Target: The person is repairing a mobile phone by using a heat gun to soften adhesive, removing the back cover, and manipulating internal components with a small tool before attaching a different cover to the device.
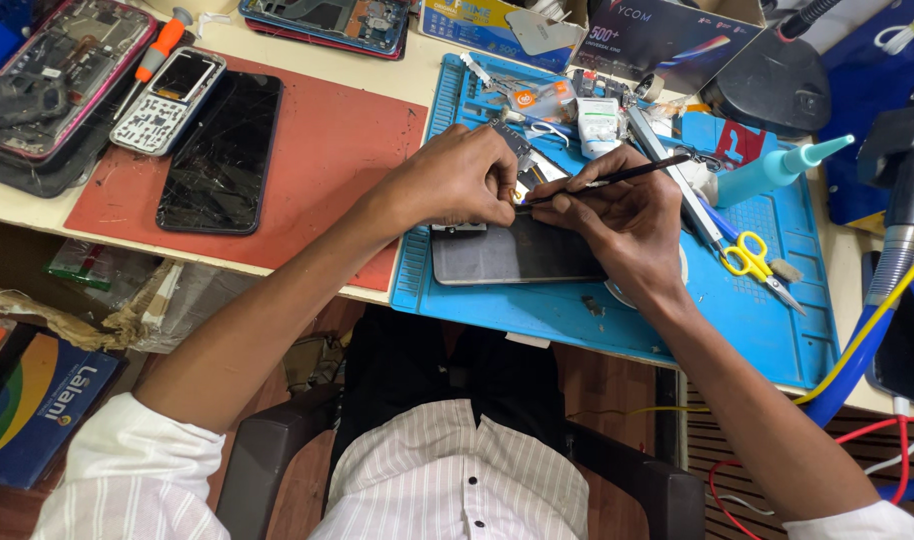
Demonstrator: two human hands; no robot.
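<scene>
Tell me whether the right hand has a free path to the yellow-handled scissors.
Probably yes. The scissors lie uncovered on the blue mat just beside the right hand, nothing between them, but that hand holds a thin black tool.

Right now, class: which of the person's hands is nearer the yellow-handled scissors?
Right. The right hand sits just beside the yellow-handled scissors; the left hand lies farther off, beyond the right hand.

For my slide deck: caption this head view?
Both hands work a thin black tool at a dark phone on a blue mat.
</scene>
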